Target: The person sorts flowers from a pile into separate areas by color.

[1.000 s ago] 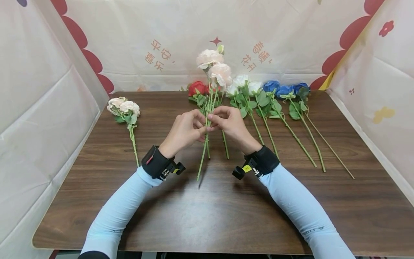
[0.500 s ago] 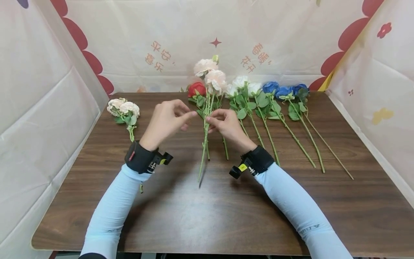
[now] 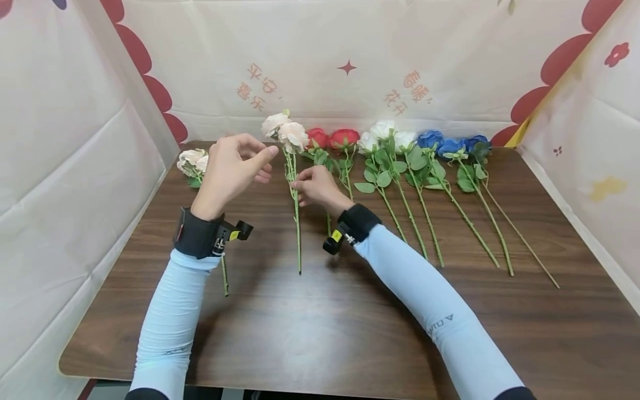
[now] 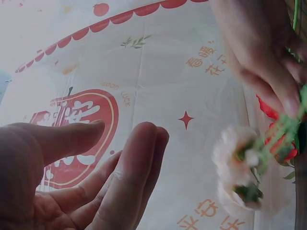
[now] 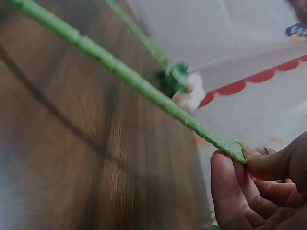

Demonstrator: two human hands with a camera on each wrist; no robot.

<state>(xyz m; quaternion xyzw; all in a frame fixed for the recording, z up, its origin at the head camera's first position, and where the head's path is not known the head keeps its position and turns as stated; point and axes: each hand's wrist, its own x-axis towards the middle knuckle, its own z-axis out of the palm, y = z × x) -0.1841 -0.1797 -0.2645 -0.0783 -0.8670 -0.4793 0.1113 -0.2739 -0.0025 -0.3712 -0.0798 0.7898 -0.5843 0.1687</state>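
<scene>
My right hand (image 3: 319,188) pinches the green stem of a pale pink artificial flower spray (image 3: 292,137) between thumb and fingers. The spray stands nearly upright, blooms at the top, and its bare lower stem (image 5: 144,88) shows in the right wrist view. To the left of those blooms is my left hand (image 3: 231,169), raised with fingers loosely bent and nothing between them. In the left wrist view its thumb and fingers (image 4: 127,177) stand apart. Another pale spray (image 3: 189,162) lies on the table at the left, partly hidden behind my left hand and wrist.
Red flowers (image 3: 344,138) lie along the back of the brown table (image 3: 320,328). White flowers (image 3: 383,130) and blue flowers (image 3: 452,147) lie further right, stems pointing toward the front. A printed white cloth (image 3: 310,33) hangs behind and at both sides.
My left hand has let go of the stem and moved left. My right hand has carried the pale pink spray left and lower, away from the red flowers. The head view has shifted slightly.
</scene>
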